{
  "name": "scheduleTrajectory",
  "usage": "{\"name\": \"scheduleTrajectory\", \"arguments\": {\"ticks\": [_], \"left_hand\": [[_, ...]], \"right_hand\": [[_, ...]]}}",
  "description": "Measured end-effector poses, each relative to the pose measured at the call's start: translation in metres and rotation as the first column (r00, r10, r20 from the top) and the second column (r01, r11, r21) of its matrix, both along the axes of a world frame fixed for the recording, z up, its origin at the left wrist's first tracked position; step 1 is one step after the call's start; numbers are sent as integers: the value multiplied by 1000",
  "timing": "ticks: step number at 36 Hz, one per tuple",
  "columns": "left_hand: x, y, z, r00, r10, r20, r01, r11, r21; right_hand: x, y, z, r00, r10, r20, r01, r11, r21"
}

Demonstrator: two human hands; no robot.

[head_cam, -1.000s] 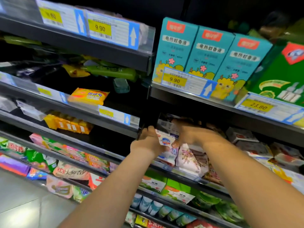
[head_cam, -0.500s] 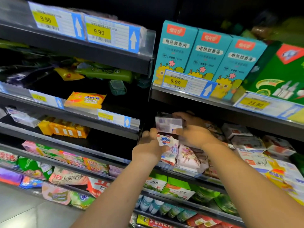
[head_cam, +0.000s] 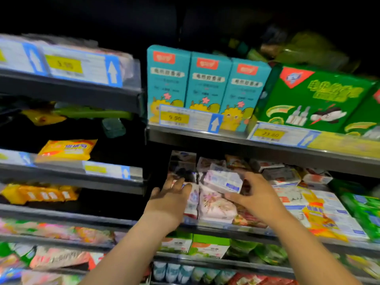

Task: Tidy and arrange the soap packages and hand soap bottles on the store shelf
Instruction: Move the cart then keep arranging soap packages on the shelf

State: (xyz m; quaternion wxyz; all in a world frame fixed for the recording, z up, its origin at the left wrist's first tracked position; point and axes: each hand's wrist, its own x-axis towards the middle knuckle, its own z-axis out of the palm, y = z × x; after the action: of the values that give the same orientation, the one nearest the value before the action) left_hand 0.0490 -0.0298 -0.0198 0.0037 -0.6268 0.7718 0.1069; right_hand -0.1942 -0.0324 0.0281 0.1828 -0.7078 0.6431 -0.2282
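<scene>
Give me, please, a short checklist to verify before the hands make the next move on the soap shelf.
1. Left hand steadies the white packet: ok, its fingers rest on it.
2. Right hand holds the white-and-blue packet firmly: cannot tell; its spread fingers are at the packet, but the picture is blurred.
3. White-and-blue packet lies level: not ok, it sits tilted above the pink flowered packet.
4. Packets further right are lined up: not ok, they lie at mixed angles.
</scene>
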Motion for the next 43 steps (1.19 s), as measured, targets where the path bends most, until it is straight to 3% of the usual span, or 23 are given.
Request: {"name": "scheduleTrajectory", "arguments": {"ticks": [6,12,18,21,24,30,35,43], "left_hand": [[-12,2,4,982,154,111,-151,988,-28],[-14,1,-4,936,311,-164,-341,916,-210],[-36,-4,19,969,214,121,-121,843,-524],[-56,-7,42,982,162,96,-103,888,-448],[-88,-4,64,997,79,-23,-82,946,-314],[-159,-16,62,979,-26,-200,-42,943,-329],[-223,-26,63,983,-83,-163,36,961,-273],[-305,-47,65,976,-101,-195,58,975,-213]], "right_hand": [[-5,1,-3,997,-17,-75,15,1000,-24],[-25,8,5,998,-65,-3,64,993,-97],[-65,12,14,989,-136,61,144,978,-150],[-91,13,17,982,-155,106,173,966,-193],[-118,15,17,979,-186,84,200,958,-204],[-188,15,7,960,-275,52,280,944,-173],[-245,26,8,963,-266,49,270,934,-233],[-336,27,-4,952,-299,69,306,936,-175]]}}
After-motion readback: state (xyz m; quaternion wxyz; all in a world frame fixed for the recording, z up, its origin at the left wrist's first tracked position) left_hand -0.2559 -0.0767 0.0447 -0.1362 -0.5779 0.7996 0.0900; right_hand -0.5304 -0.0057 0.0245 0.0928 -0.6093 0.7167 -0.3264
